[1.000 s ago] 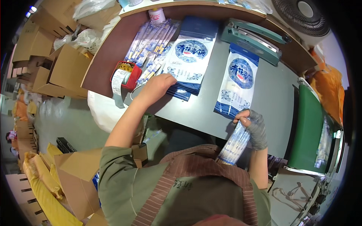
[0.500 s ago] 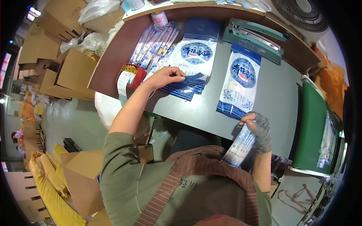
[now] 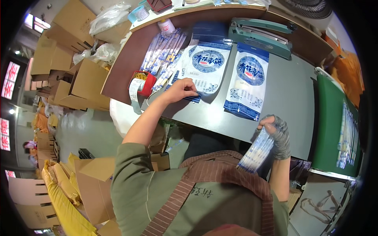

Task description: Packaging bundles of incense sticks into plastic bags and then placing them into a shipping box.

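Note:
My left hand (image 3: 181, 90) pinches the lower edge of the top bag in a stack of blue-and-white printed plastic bags (image 3: 208, 61). That edge is lifted and curls up off the bags beneath. My right hand (image 3: 278, 135), in a grey fingerless wrap, grips a bundle of blue-and-white chopsticks (image 3: 256, 151) in clear film, held slanting in front of my apron, just off the desk's near edge. A single printed bag (image 3: 252, 72) lies flat on the grey desk between the stack and my right hand.
More chopsticks in clear film (image 3: 163, 51) lie left of the stack, beside a red tape dispenser (image 3: 147, 85). A green bar sealer (image 3: 260, 37) stands at the back. To the right, a green board (image 3: 328, 129) bears chopsticks. Cardboard boxes (image 3: 88, 86) are at left.
My left hand has drawn the top bag's lower edge up, so its lower print shows and fewer of the fanned blue edges below. My right hand still holds the chopsticks. The view has shifted slightly.

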`<state>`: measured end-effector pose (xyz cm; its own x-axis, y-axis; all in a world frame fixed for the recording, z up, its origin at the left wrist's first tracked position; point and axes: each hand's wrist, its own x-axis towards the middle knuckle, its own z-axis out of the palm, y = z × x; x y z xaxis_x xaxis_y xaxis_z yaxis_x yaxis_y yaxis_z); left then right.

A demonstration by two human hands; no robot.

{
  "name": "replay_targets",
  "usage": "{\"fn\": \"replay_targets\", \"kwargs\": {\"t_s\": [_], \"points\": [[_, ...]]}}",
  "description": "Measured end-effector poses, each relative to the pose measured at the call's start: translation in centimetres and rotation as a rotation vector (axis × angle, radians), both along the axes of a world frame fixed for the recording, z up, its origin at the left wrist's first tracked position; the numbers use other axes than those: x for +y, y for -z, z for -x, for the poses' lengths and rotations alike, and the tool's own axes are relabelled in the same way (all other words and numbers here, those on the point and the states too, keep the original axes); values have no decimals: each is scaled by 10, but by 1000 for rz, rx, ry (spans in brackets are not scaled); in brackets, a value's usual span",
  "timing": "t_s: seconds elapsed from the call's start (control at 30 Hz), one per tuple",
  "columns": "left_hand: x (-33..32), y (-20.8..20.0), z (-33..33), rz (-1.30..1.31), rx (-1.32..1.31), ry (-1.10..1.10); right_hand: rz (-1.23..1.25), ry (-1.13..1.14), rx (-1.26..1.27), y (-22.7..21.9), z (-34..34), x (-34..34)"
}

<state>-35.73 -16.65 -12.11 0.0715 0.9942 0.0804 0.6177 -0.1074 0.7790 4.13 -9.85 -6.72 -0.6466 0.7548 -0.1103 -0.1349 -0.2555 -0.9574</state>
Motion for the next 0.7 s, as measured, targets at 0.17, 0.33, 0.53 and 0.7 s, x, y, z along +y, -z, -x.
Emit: {"fn": "replay_targets", "kwargs": {"t_s": [0.17, 0.33, 0.53, 0.7], "points": [[-2, 7, -24, 66, -98, -90, 13, 9, 60, -3, 2, -4], [1, 7, -32, 74, -55, -115, 3, 8, 66, -5, -9, -8], [-2, 6, -39, -22, 79, -10, 18, 28, 99, -2, -21, -15], [-43, 12, -60, -337, 486, -55, 34, 73, 105, -3, -33, -18]]}}
